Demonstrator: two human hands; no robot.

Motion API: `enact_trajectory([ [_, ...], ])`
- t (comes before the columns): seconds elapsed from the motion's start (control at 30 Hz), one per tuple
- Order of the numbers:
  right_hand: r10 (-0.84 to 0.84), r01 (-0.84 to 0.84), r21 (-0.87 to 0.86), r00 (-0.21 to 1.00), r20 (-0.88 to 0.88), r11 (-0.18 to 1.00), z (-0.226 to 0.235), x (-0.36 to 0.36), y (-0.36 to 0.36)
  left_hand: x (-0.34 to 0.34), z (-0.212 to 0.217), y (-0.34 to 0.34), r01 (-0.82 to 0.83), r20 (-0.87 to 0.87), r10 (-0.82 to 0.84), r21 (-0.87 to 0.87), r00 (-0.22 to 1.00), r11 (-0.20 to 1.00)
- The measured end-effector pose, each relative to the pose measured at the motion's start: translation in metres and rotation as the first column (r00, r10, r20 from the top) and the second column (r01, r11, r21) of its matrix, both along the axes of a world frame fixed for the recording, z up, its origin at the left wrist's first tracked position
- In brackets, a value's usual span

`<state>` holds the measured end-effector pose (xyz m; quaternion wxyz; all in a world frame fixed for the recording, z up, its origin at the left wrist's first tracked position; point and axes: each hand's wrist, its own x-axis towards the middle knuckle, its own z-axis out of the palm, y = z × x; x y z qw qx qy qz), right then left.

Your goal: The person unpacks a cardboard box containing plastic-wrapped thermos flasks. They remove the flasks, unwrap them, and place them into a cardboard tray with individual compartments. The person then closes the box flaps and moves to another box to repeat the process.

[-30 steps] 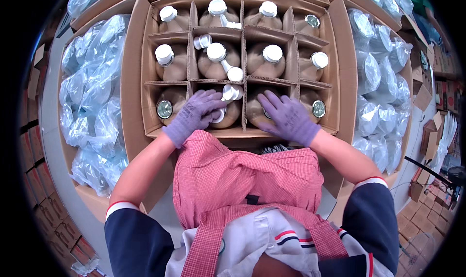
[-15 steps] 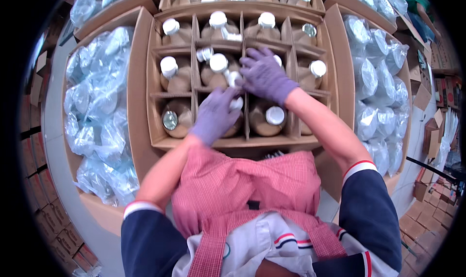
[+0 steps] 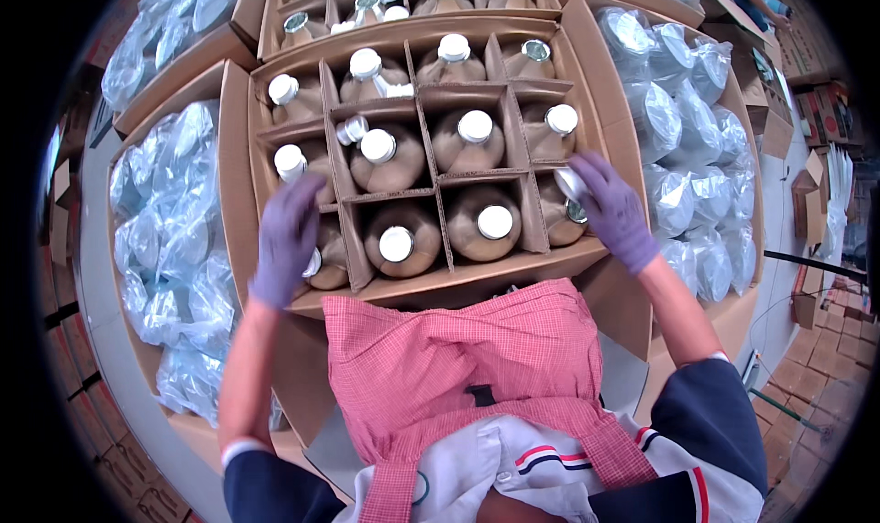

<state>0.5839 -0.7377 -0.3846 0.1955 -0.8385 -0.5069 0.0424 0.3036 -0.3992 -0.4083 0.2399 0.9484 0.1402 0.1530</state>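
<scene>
A cardboard carton (image 3: 431, 280) with dividers holds several large clear round bottles (image 3: 385, 156), most with white caps. At the front right, my right hand (image 3: 612, 209), in a purple glove, pinches a white cap (image 3: 569, 185). The cap is tilted just above the bare mouth of a bottle (image 3: 576, 210). My left hand (image 3: 291, 234), gloved alike, is over the front-left cell and smeared by motion. A white cap (image 3: 313, 263) shows beside it on the front-left bottle; the fingers' hold is unclear. Loose white caps (image 3: 394, 88) lie between bottles in the back row.
Cartons of bottles in clear plastic bags stand left (image 3: 179, 248) and right (image 3: 701, 165). Behind is another divided carton (image 3: 440, 23) with bottles, some uncapped. Another person (image 3: 756, 0) is at the far right. Stacked boxes line both sides.
My hands have parted from the middle, the left toward the front-left cell, the right toward the front-right one. White caps now show at both. The view has shifted.
</scene>
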Motion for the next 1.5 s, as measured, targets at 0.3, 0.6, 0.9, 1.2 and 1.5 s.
enact_trajectory([
  [0.3,-0.06,0.07,0.066,0.988,-0.144,0.995,-0.054,-0.001,-0.019,0.128,-0.052,0.035,0.2,-0.44,0.122,0.616,0.89,0.762],
  [0.6,-0.308,0.31,-0.04,0.911,-0.273,0.95,-0.089,0.022,0.003,0.136,-0.021,0.046,-0.152,0.264,0.19,-0.157,0.946,0.976],
  [0.9,-0.309,0.309,-0.04,0.917,-0.252,0.95,-0.091,0.021,0.009,0.43,-0.056,-0.048,0.467,-0.368,-0.359,0.264,0.858,0.844],
  [1.2,-0.347,0.345,-0.059,0.897,-0.275,0.937,-0.091,0.021,0.006,0.368,-0.011,-0.039,0.1,0.053,-0.129,0.369,0.99,0.924],
  [1.5,-0.319,0.31,-0.076,0.917,-0.238,0.948,-0.088,0.019,0.021,0.225,-0.074,0.08,0.063,-0.462,-0.161,-0.221,0.872,0.973],
])
